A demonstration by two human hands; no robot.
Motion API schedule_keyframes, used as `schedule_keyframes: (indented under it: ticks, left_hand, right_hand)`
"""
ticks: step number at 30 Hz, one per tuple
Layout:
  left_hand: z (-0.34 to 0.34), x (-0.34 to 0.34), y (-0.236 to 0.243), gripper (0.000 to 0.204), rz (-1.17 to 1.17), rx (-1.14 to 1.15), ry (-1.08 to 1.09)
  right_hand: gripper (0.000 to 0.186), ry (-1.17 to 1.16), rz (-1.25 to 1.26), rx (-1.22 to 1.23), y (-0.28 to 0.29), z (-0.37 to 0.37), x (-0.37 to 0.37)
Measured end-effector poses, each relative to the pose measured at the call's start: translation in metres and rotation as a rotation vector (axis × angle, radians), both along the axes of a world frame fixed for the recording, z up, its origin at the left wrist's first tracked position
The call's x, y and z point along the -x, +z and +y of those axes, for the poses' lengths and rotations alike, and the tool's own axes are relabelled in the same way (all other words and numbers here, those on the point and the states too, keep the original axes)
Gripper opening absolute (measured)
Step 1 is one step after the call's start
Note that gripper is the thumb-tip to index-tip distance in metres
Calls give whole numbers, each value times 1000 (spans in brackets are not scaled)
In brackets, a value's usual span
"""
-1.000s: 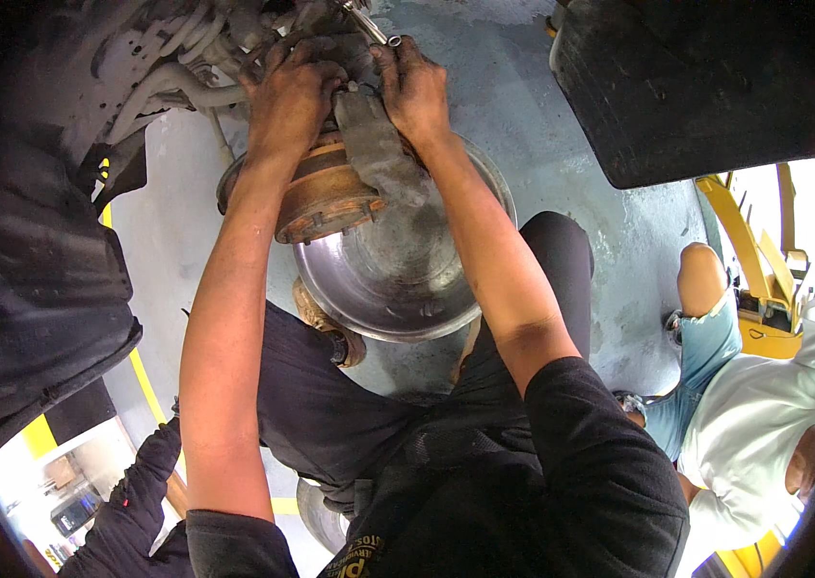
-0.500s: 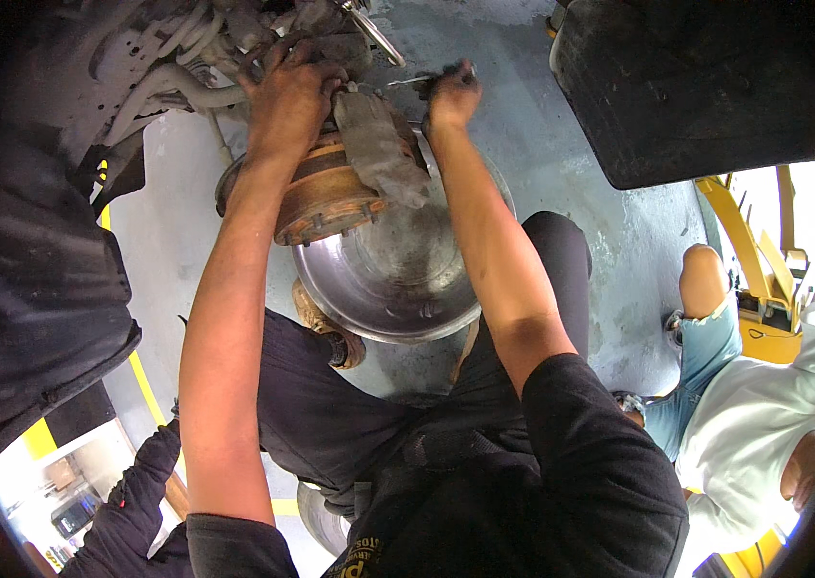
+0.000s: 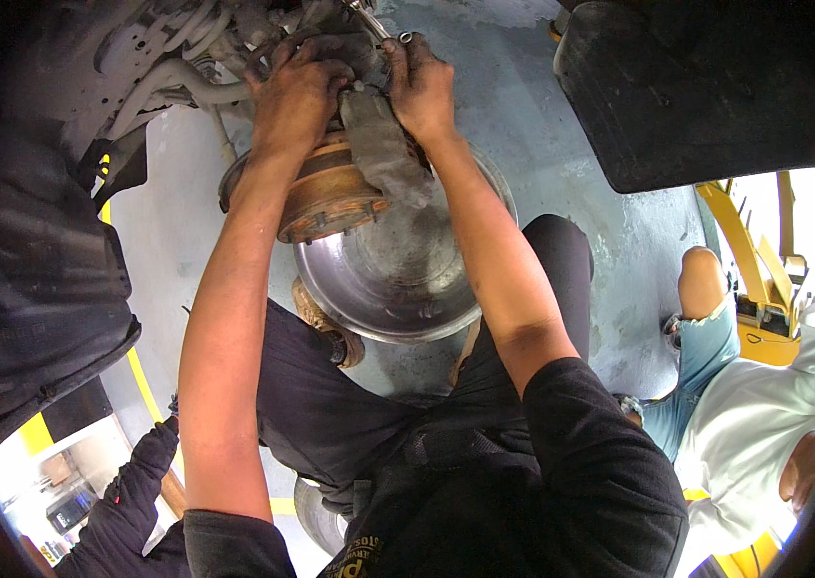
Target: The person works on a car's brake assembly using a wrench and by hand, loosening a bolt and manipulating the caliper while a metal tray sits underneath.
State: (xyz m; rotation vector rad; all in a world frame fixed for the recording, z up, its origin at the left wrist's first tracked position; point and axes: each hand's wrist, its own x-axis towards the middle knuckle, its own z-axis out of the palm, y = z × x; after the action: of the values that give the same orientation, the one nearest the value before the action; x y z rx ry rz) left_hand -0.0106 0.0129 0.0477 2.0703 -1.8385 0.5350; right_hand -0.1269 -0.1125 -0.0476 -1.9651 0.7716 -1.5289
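A rusty wheel hub and brake disc assembly hangs in front of me, with a grey, dirty brake caliper part on its right side. Behind the hub, my left hand curls its fingers over the dark upper end of the caliper; its fingertips are partly hidden. My right hand is closed beside the caliper's top, and the small ring end of a wrench shows above its fingers. Right by those fingers, a shiny metal bar slopes down from the top edge.
Beneath the hub lies a large shiny metal wheel rim, between my legs. Hoses and suspension parts fill the upper left. A black mudflap hangs at upper right. Another person in a light shirt sits low at right, near yellow equipment.
My right hand has moved left and up with the wrench, from apart to beside the caliper and the sloping bar. My left hand stays on the caliper, shifted only slightly.
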Motion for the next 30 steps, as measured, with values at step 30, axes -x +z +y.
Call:
schedule_keyframes:
  ticks: [30]
  left_hand:
    - [-15, -49, 8, 43, -339, -274, -213]
  right_hand:
    - [28, -138, 18, 44, -40, -21, -13]
